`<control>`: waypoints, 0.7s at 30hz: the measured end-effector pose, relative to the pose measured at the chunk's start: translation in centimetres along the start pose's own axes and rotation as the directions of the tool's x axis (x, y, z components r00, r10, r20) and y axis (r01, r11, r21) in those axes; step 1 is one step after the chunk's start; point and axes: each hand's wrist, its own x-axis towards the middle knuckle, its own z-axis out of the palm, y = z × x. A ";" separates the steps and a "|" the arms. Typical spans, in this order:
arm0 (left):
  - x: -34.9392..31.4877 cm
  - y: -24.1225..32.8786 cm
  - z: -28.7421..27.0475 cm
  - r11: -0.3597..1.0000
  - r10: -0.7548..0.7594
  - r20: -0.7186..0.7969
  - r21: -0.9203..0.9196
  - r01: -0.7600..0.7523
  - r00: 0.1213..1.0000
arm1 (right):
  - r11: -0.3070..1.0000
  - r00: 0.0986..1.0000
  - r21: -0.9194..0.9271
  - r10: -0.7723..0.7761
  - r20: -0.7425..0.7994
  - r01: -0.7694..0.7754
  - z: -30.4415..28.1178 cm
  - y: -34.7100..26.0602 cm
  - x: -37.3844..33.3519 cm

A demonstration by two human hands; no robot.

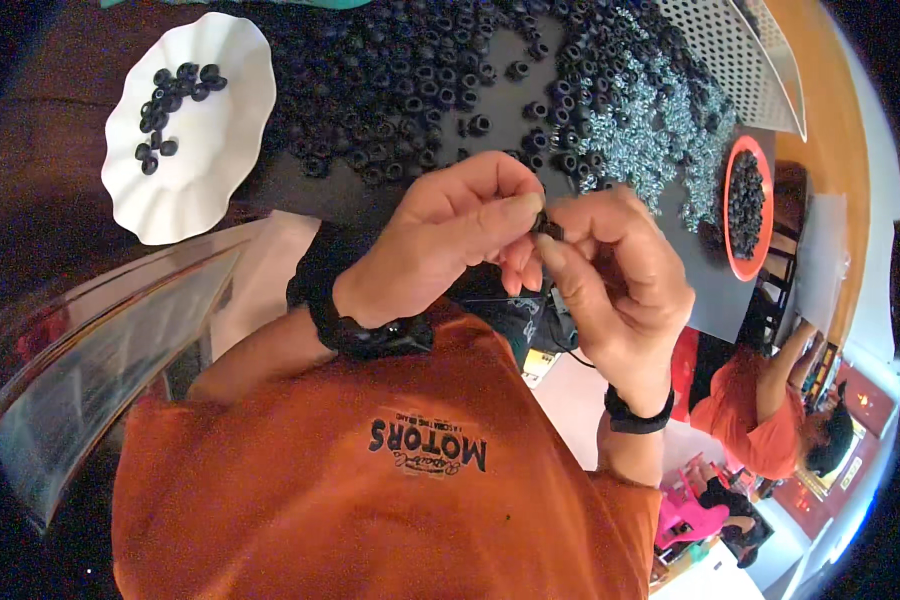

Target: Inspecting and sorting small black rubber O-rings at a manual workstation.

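While both my hands meet above the near edge of the dark tabletop [515, 45], one small dark piece [548, 228] sits between my fingertips. Left hand [450, 225]: thumb and forefinger pinched together at the piece's upper end. Right hand [625, 280]: thumb pressed on it from below, fingers curled in, so I'd call both hands grasping the same piece. Can't tell whether it's one part or two; fingers cover most of it.

Step, my read: fine two-handed handling of a single piece, probably fitting or working a small part at it, midway. Next move calls for a firm pinch on one side and a small controlled push or twist on the other, then a clean release; a slip would likely drop it in my lap.

Around: loose black ring-like pieces [380, 90] spread across the table ahead, a heap of shiny clear-silver bits [650, 110] to the right, partly mixed with black ones. White wavy-edged plate [195, 185] at far left, a few black pieces [170, 97] on it. Red-rimmed dish [750, 269] at right, full of small dark pieces [746, 200]. Neither hand touches any of these.
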 end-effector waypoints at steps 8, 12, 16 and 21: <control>0.2 -0.4 0.4 0.999 0.047 -0.035 -0.004 -0.047 0.998 | 0.951 0.979 -0.247 -0.200 -0.033 0.186 0.1 0.8 -0.7; 0.4 -0.2 0.3 0.997 0.052 0.005 0.059 -0.052 0.999 | 0.897 0.956 -0.362 -0.290 -0.043 0.256 -0.3 1.3 -1.0; 0.3 -0.5 0.4 0.965 0.134 -0.016 0.229 -0.127 0.991 | 0.853 0.924 -0.407 -0.378 -0.054 0.325 -0.5 1.5 -0.9; 0.1 0.0 0.5 0.990 0.090 0.004 0.112 -0.089 0.996 | 0.874 0.947 -0.399 -0.318 -0.038 0.278 -0.4 0.8 -1.1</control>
